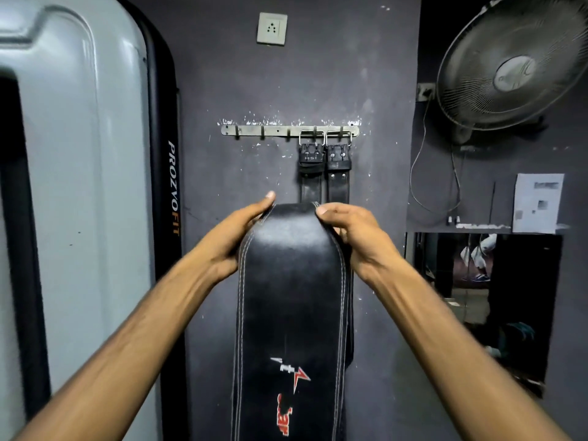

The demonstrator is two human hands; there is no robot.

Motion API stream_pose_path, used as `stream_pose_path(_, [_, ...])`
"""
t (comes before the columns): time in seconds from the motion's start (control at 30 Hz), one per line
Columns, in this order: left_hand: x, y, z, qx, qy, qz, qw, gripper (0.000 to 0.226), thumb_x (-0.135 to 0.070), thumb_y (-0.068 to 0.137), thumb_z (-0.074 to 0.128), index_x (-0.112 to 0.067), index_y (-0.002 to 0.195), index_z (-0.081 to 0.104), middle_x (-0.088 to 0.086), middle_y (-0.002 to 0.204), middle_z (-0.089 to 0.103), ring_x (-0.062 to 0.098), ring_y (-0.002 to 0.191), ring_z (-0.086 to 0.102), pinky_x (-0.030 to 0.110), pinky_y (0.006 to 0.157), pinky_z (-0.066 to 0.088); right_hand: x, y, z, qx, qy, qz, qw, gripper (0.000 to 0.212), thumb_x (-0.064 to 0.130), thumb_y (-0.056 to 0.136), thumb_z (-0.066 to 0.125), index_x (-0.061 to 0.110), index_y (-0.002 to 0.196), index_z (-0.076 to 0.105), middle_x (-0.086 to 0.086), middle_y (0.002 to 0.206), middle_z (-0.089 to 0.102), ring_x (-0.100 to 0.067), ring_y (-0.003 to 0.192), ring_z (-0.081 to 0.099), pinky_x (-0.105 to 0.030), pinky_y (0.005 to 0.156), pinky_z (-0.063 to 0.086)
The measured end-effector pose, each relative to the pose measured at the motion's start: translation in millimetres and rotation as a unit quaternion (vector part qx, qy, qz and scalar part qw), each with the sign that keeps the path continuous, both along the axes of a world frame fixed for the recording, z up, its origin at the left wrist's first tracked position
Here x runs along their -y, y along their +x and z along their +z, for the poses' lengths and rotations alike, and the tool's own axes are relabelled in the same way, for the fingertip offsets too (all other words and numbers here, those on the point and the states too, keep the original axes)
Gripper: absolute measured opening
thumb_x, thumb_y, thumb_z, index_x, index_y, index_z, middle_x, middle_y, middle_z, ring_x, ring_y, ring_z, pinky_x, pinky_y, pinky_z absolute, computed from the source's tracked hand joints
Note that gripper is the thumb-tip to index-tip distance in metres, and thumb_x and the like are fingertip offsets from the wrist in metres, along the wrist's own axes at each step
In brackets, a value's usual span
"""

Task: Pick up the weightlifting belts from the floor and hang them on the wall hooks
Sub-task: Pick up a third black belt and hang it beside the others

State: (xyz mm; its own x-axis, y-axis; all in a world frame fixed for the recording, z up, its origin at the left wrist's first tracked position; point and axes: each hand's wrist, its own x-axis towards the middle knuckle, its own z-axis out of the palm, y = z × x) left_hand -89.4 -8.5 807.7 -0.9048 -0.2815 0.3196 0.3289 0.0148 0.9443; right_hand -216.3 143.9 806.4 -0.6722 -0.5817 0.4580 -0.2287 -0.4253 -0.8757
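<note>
I hold a wide black leather belt [291, 281] with white stitching and a red and white logo, folded over and hanging down in front of me. My left hand [235, 237] grips its left edge and my right hand [356, 237] grips its right edge, both near the top fold. On the dark wall above is a metal hook rail [254, 130]. Two black belts [324, 173] hang by their buckles from its right-hand hooks. The hooks on the left part of the rail are bare. The held belt's buckle is hidden.
A large grey machine housing [82, 186] marked PROZVOFIT fills the left side. A wall fan [512, 71] with a dangling cable is at the upper right. A white socket [272, 28] sits above the rail. A paper notice [537, 202] and a dark opening are at right.
</note>
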Motion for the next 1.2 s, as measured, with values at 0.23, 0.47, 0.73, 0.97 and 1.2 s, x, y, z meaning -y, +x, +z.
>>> stream_pose_path(0.23, [12, -36, 11, 0.071, 0.079, -0.011, 0.994, 0.025, -0.024, 0.09, 0.065, -0.005, 0.105, 0.069, 0.013, 0.09, 0.071, 0.022, 0.073, 0.072, 0.034, 0.075, 0.06, -8, -6, -27, -0.041, -0.003, 0.082, 0.996, 0.015, -0.001, 0.088, 0.066, 0.014, 0.087, 0.065, 0.001, 0.068, 0.06, -0.003, 0.05, 0.051, -0.013, 0.043, 0.037])
stream_pose_path(0.47, [10, -57, -21, -0.064, -0.137, 0.101, 0.983, 0.006, -0.012, 0.091, 0.067, -0.012, 0.095, 0.063, 0.004, 0.067, 0.047, 0.007, 0.047, 0.032, 0.017, 0.039, 0.028, 11, -45, -15, 0.037, 0.081, 0.093, 0.992, 0.025, 0.045, 0.09, 0.068, 0.02, 0.093, 0.069, 0.008, 0.063, 0.062, -0.01, 0.054, 0.056, -0.025, 0.056, 0.042])
stream_pose_path(0.73, [37, -81, -53, -0.018, -0.172, 0.128, 0.977, 0.034, -0.036, 0.099, 0.054, -0.002, 0.093, 0.055, -0.003, 0.063, 0.038, 0.004, 0.045, 0.038, 0.025, 0.047, 0.039, 68, -75, -14, -0.013, 0.026, -0.034, 0.999, 0.012, 0.014, 0.096, 0.064, 0.011, 0.086, 0.07, -0.003, 0.074, 0.068, -0.011, 0.063, 0.06, -0.02, 0.055, 0.044])
stream_pose_path(0.97, [77, -117, 0, -0.089, -0.095, 0.194, 0.972, 0.033, -0.041, 0.099, 0.053, -0.014, 0.09, 0.07, -0.005, 0.069, 0.074, 0.006, 0.062, 0.068, 0.017, 0.054, 0.053, 109, -78, -35, -0.089, 0.01, -0.037, 0.995, 0.013, 0.008, 0.096, 0.059, 0.004, 0.096, 0.072, -0.009, 0.089, 0.077, -0.012, 0.079, 0.069, -0.022, 0.069, 0.051])
stream_pose_path(1.2, [118, -156, 10, -0.185, -0.141, 0.204, 0.951, 0.018, -0.017, 0.098, 0.058, -0.008, 0.112, 0.068, -0.005, 0.092, 0.073, 0.001, 0.078, 0.067, 0.014, 0.071, 0.052, 154, -101, -31, -0.184, -0.024, -0.153, 0.971, 0.024, 0.006, 0.089, 0.066, 0.022, 0.107, 0.065, -0.003, 0.1, 0.076, -0.015, 0.095, 0.071, -0.032, 0.088, 0.054])
